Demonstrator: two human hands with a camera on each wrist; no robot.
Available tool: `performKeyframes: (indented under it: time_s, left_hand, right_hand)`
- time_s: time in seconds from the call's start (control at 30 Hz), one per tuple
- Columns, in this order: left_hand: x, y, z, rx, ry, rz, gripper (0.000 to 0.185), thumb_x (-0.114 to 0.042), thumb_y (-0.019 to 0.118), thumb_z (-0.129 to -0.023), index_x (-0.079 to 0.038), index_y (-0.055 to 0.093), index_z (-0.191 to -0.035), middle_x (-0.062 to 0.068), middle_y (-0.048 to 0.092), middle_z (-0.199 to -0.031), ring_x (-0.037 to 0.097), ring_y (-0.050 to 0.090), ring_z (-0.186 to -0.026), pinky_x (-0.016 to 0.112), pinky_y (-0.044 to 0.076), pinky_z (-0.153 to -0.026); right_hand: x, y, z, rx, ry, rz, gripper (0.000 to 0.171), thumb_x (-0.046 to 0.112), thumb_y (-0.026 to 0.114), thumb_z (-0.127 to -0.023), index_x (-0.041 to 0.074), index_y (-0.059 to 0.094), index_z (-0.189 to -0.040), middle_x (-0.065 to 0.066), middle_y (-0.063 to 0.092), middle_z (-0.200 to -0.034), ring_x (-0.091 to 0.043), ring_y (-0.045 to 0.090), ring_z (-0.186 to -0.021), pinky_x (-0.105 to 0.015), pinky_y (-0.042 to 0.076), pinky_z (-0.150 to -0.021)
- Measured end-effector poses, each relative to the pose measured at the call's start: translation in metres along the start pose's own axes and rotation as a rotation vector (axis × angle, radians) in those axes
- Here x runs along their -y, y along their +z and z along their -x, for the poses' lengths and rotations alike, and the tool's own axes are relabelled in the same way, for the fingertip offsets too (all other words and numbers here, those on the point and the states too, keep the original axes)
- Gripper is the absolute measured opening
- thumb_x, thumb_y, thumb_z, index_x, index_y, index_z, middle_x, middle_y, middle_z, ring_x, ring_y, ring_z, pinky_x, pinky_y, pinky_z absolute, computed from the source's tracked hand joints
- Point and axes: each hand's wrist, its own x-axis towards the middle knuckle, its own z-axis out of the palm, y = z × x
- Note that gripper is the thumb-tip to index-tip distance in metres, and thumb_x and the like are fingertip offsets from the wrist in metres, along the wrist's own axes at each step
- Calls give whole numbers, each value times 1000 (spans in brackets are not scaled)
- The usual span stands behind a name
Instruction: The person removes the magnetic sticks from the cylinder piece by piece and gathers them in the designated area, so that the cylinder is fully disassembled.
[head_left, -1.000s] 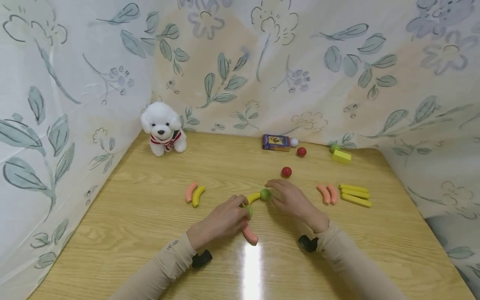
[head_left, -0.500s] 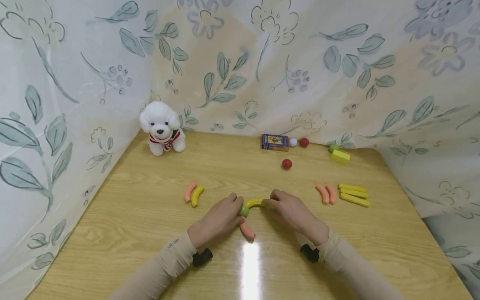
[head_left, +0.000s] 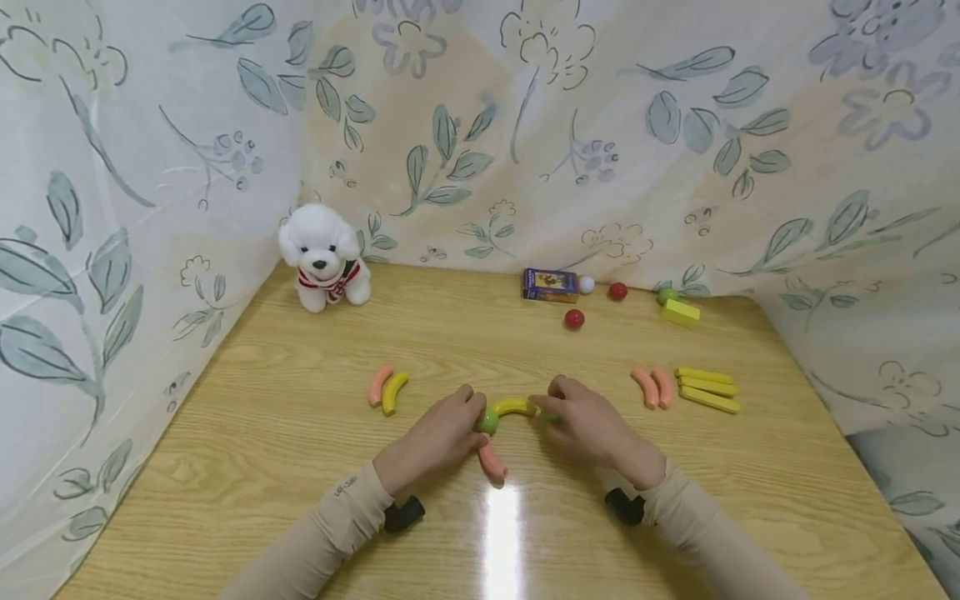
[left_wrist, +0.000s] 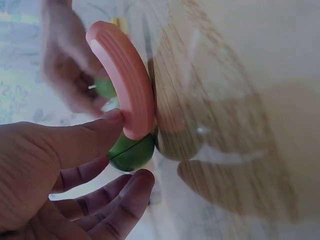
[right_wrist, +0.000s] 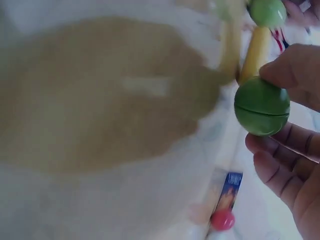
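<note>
On a wooden table point(head_left: 285, 400) walled in by leaf-printed curtain point(head_left: 570, 125), my two hands meet near the middle. My left hand point(head_left: 438, 437) curls its thumb and fingers round a green ball point(head_left: 488, 421), pinching it against the table. My left wrist view shows that ball point(left_wrist: 131, 152) between my thumb and fingertips, with a pink curved piece point(left_wrist: 124, 85) touching it. From above, this pink piece point(head_left: 492, 459) lies just below the ball, toward me, partly under my hand.

My right hand point(head_left: 592, 421) pinches a second green ball point(head_left: 546, 414), mostly hidden by my fingers from above. My right wrist view shows it clearly point(right_wrist: 261, 105), gripped between thumb and fingers, touching the end of a yellow curved piece point(right_wrist: 255, 52). That yellow piece point(head_left: 513, 407) arches between the two balls, one ball at each end.

Left of my hands, apart from them, lie a pink and yellow pair point(head_left: 387, 387) side by side. To the right are two pink pieces point(head_left: 652, 386) beside three yellow sticks point(head_left: 707, 390). Along the far edge stand a white plush dog point(head_left: 324, 257), a small box point(head_left: 551, 284), a white ball point(head_left: 587, 284), two red balls point(head_left: 574, 318), and a yellow block point(head_left: 681, 312).
</note>
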Motion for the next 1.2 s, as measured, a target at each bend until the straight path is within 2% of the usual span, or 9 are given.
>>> performKeyframes:
  time_s: [0.13,0.27,0.47,0.57,0.67,0.77,0.87,0.97,1.2]
  left_hand:
    - [0,3,0,7,-16,17,21,-19,72,-89,-7,54,-91,1,44,-83,10,39,-67,20,34,-56]
    - [-2,7,0,21,-48,28,21,-22,72,-88,-9,55,-88,0,44,-83,11,40,-66,21,35,-56]
    - [-7,12,4,58,-56,-1,24,-27,68,-91,-13,52,-80,-2,44,-78,9,40,-63,21,34,-54]
    - [-9,12,5,53,-51,-18,23,-26,66,-92,-13,54,-79,-2,46,-75,9,40,-62,22,34,-54]
    - [-11,10,5,45,-64,-36,22,-27,65,-92,-14,56,-77,-3,48,-72,10,42,-61,24,35,-53]
    - [-13,9,4,48,-88,-43,23,-29,65,-91,-15,57,-75,-5,49,-69,9,43,-60,24,36,-52]
    - [-13,9,2,49,-99,-41,25,-30,68,-89,-16,56,-72,-6,48,-67,8,42,-58,23,35,-51]
    - [-12,8,0,42,-96,-42,26,-28,70,-87,-15,55,-70,-5,47,-66,8,40,-57,22,34,-50]
    - [-5,8,-9,-48,-78,-141,25,-22,68,-90,-11,56,-72,1,53,-67,11,46,-56,24,39,-47]
  right_hand:
    - [-32,-9,-5,7,265,-91,41,8,70,-81,3,64,-121,-13,63,-103,-18,58,-79,-37,52,-70]
    - [-72,-7,-8,10,488,-78,37,6,65,-84,-2,61,-120,-23,63,-109,-34,63,-87,-51,52,-76]
    - [-103,1,-4,-19,639,-97,36,6,60,-91,-6,55,-124,-33,53,-119,-49,59,-101,-60,48,-85]
    - [-92,0,-6,-96,572,-82,32,1,60,-89,-6,58,-120,-31,56,-118,-47,60,-99,-57,50,-83]
    - [-63,-1,-12,-146,345,-95,26,-5,60,-84,-4,65,-110,-24,63,-113,-40,63,-100,-52,52,-84]
    - [-26,-1,-14,-63,53,-143,28,-5,61,-85,0,66,-112,-18,66,-119,-34,64,-108,-47,53,-91]
    - [6,-1,-10,61,-127,-176,31,0,63,-88,4,66,-119,-15,63,-129,-31,60,-118,-45,50,-99]
    - [22,-1,-3,105,-178,-112,32,3,66,-88,3,66,-120,-14,63,-130,-28,61,-117,-42,52,-97]
    - [34,-5,19,75,-111,-18,30,0,72,-83,5,70,-112,-11,66,-107,-21,66,-93,-33,57,-77]
